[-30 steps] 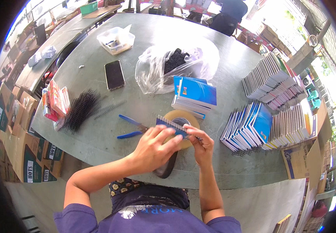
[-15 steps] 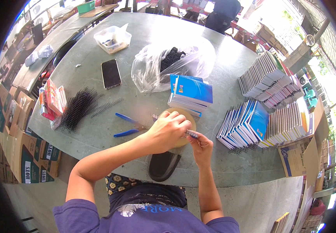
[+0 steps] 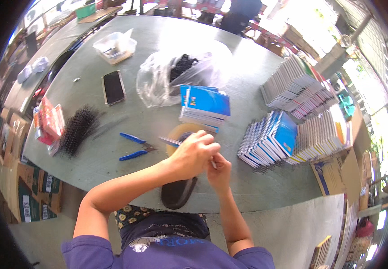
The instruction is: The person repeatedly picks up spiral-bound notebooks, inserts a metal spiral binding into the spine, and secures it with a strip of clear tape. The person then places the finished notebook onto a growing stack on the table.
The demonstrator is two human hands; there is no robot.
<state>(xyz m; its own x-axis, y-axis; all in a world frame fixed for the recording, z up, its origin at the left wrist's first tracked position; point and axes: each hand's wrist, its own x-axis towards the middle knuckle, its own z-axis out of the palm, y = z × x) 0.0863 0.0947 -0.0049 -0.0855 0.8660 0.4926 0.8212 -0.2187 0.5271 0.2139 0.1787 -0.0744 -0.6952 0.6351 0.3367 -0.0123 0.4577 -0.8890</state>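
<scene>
Over the near middle of the table, my left hand [image 3: 191,154] is closed on a thin notebook [image 3: 169,141] seen nearly edge-on. My right hand [image 3: 219,171] pinches at its near right end, fingertips close to the left hand. Most of the notebook is hidden by the hands. Beneath them lies a round amber thing [image 3: 174,134], partly covered. Left of my hands rest blue-handled cutters [image 3: 133,153], jaws toward me. A dark oblong pad with a rounded end [image 3: 176,195] lies by the table's near edge. Just beyond my hands is a stack of blue-covered notebooks [image 3: 207,105].
Black spiral coils [image 3: 78,130] lie at left beside red-and-white packs [image 3: 49,120]. Farther back are a phone [image 3: 113,88], a clear tub [image 3: 115,47] and a plastic bag [image 3: 153,80] with black contents. Spiral-bound notebooks [image 3: 288,134] stand piled at right, near an open carton [image 3: 337,172].
The view has shifted, moving the table's things leftward in the picture. The notebook has tilted, its far end pointing left and up, and my right hand has come closer to my left.
</scene>
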